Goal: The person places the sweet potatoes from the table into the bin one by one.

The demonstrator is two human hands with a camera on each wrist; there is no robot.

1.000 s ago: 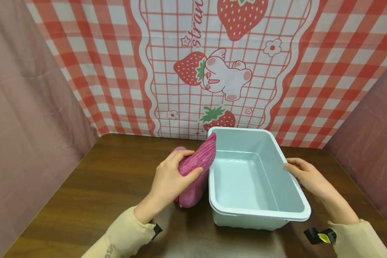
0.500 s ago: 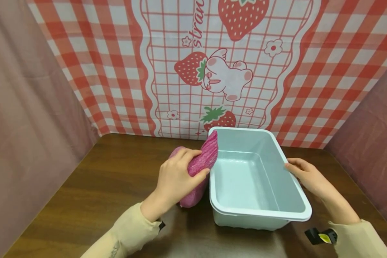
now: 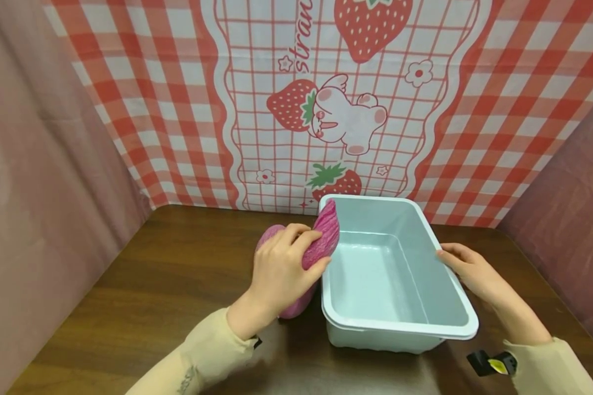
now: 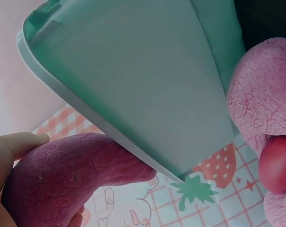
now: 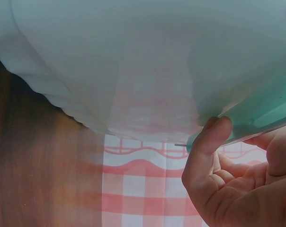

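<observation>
My left hand (image 3: 281,266) grips a purple-pink sweet potato (image 3: 324,230), its streaked, tapered end pointing up and away. In the head view that end overlaps the left rim of a pale blue plastic tub (image 3: 375,280). Seen from the left wrist, the sweet potato (image 4: 76,175) is curved and wrinkled, its thin tip right by the rim. Other pink, similarly wrinkled pieces (image 4: 263,90) lie below, partly hidden by the hand in the head view, with a small red oval thing (image 4: 277,163) between them. My right hand (image 3: 471,271) pinches the tub's right rim between thumb and fingers.
The tub stands on a dark brown wooden table (image 3: 168,285). A red-and-white checked strawberry cloth (image 3: 178,109) hangs behind it, and pink curtains (image 3: 44,164) close off both sides.
My left hand has shifted right with the sweet potato, bringing its upper end over the tub's left rim. The right hand and the tub have hardly moved.
</observation>
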